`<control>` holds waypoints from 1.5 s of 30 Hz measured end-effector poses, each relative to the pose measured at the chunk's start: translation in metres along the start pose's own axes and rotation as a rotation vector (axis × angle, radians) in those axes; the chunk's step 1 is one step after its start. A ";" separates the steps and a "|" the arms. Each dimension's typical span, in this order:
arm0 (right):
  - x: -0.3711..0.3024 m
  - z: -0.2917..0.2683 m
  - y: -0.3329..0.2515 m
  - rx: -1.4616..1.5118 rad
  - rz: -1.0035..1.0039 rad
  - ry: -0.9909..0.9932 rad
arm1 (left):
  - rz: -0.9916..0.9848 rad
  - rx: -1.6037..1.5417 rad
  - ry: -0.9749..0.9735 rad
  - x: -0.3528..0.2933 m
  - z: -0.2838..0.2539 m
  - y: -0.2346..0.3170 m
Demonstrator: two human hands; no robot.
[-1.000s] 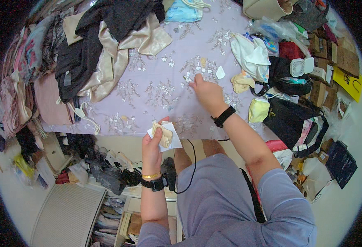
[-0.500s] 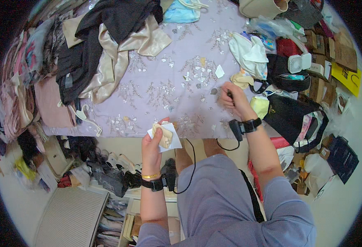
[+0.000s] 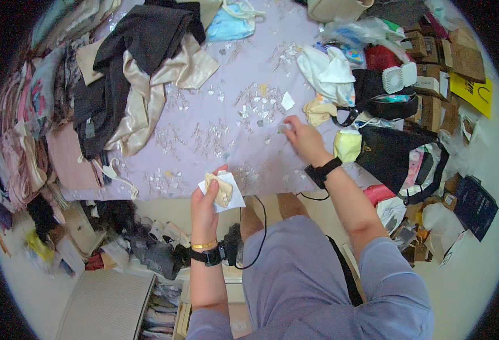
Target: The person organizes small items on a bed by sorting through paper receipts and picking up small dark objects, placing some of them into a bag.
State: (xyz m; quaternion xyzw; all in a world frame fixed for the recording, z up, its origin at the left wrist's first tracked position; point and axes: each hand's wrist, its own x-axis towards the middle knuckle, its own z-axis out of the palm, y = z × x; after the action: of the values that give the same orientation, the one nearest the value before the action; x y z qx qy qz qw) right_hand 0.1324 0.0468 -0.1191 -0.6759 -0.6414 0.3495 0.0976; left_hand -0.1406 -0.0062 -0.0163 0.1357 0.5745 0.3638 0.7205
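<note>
My left hand (image 3: 205, 203) is closed on a white square of paper (image 3: 235, 199) and a small folded cream cloth (image 3: 222, 194), the thumb pressing the cloth against the paper. It is held up at the near edge of the table. My right hand (image 3: 306, 141) is low over the lilac cloth (image 3: 272, 153), thumb and forefinger apart beside a small grey round piece (image 3: 282, 129). Its other fingers are partly hidden. A white paper scrap (image 3: 287, 101) lies just beyond. Crumpled beige cloth (image 3: 319, 111) and a pale yellow cloth (image 3: 347, 145) are right of that hand.
Black and champagne garments (image 3: 141, 96) lie at the left, with a white hanger (image 3: 116, 173) nearby. A black bag (image 3: 394, 158), a white handheld fan (image 3: 399, 77) and cardboard boxes (image 3: 430, 99) crowd the right side. A black cable (image 3: 266, 226) hangs from my left wrist.
My right hand has moved left, opening its curled fingers toward the grey piece. The left hand keeps its hold on the paper and cream cloth. The whole view has shifted slightly.
</note>
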 end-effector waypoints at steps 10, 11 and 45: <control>0.010 -0.012 0.007 0.087 0.068 -0.101 | 0.011 0.028 0.015 -0.008 0.018 0.017; 0.012 -0.024 -0.003 0.133 0.115 -0.121 | 0.022 0.030 0.016 -0.010 0.016 0.019; 0.024 -0.260 -0.052 -0.064 -0.026 0.309 | 0.023 0.084 0.068 -0.048 0.058 0.063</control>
State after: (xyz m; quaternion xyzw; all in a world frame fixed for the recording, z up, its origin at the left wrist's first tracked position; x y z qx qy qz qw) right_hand 0.2444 0.1598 0.0940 -0.7159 -0.6386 0.2194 0.1778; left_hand -0.1138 0.0177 0.0747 0.1599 0.6119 0.3521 0.6900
